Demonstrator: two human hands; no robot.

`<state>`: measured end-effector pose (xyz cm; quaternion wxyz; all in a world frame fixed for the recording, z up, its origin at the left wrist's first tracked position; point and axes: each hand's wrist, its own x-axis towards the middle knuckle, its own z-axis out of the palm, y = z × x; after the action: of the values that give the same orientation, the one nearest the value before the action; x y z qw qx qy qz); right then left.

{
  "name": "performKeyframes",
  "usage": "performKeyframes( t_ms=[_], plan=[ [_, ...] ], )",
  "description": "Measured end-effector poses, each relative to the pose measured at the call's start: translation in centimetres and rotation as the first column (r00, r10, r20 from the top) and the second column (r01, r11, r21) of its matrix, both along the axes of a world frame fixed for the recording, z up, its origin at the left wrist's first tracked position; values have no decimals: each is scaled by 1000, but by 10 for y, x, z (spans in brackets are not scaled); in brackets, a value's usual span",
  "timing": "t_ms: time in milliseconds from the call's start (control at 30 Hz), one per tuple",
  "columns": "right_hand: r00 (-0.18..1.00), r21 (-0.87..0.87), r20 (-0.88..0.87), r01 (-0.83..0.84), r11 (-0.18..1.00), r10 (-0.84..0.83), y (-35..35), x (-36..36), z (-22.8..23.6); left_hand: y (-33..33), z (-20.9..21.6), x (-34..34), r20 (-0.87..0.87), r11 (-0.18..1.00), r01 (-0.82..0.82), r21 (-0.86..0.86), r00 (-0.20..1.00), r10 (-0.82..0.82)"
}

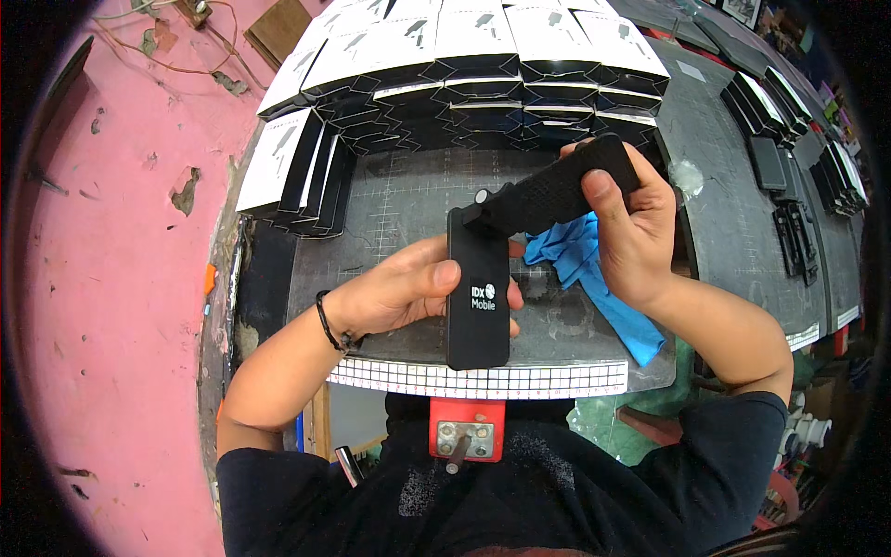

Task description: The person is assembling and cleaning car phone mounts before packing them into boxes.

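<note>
A black hinged device (478, 330) is held above the mat, made of two flat bars joined at a swivel with a round silver end. White print marks its lower bar, which stands upright. My left hand (404, 286) is closed round that bar, thumb on the front edge and fingertips showing at the far side. The other bar, textured with fine dots, tilts up to the right. My right hand (640, 218) grips its upper end, thumb on the near face; some fingers are hidden behind. Beneath the right hand lies a crumpled blue cloth (594, 278).
White and black boxes (473, 37) are stacked across the back, with more boxes (283, 172) at left. A ruler strip (483, 381) edges the dark cutting mat (371, 213). On the right-hand table lie more boxes (754, 104) and black devices (794, 241). A pink wall (130, 306) stands left.
</note>
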<state>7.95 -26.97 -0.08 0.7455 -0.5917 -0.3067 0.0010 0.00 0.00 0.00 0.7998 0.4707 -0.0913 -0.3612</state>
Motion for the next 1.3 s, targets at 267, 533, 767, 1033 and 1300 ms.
performKeyframes(
  t_ms=[267,533,767,1033,1300],
  plan=[
    [924,-62,252,-282,957,288,1,-4,21,4,15,3,281,981,46,191,954,-99],
    [749,-551,628,238,800,210,-5,34,11,30,28,-7,625,692,-301,656,731,-274],
    [794,-817,473,232,528,382,-1,26,16,41,16,-6,722,629,-404,664,564,-400],
    [507,-593,803,638,491,313,-4,9,48,48,-1,-8,798,610,-517,601,429,-422],
    [739,-766,471,71,639,482,29,-43,11,47,-5,-11,849,557,-647,521,323,-418]
  ],
)
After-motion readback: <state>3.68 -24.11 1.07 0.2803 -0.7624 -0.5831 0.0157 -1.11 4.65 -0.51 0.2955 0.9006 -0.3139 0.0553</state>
